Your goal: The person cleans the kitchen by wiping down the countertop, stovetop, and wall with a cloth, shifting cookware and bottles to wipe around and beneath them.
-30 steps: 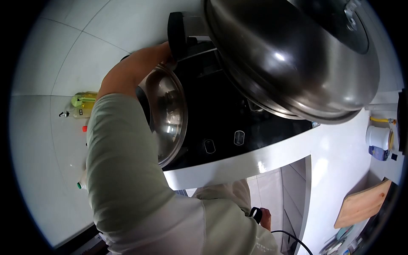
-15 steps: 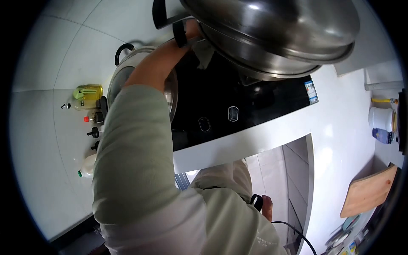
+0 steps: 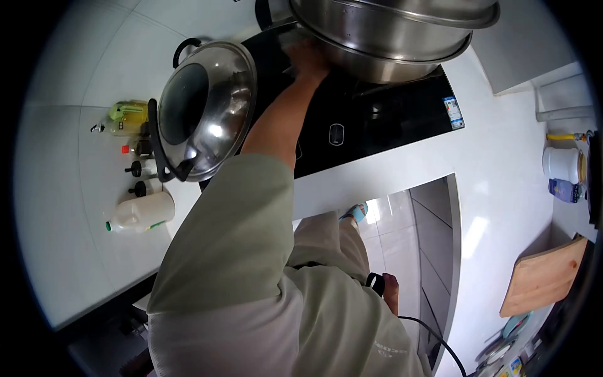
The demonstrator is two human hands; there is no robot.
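My left hand [image 3: 308, 58] is at the back of the black glass cooktop [image 3: 370, 113], beside the base of a large stacked steel steamer pot [image 3: 389, 41]. It is blurred. The fingers seem to press a greyish cloth [image 3: 290, 45] onto the glass, though only a smeared bit of the cloth shows. To the left of my forearm sits a wok with a domed steel and glass lid [image 3: 229, 100]. My right hand [image 3: 391, 292] hangs low by my side, near a black band [image 3: 375, 284]; its fingers are mostly hidden.
Along the left wall stand an oil bottle [image 3: 130, 119], small sauce bottles [image 3: 144, 168] and a white jug [image 3: 144, 212]. A wooden cutting board [image 3: 543, 276] leans at the right, near a white tub [image 3: 562, 164]. A black cable [image 3: 433, 339] curves beside me.
My left hand has moved from behind the steamer's handle onto the cooktop beside its base. My view has shifted, so the wok lid and bottles show more fully. The right hand stays low.
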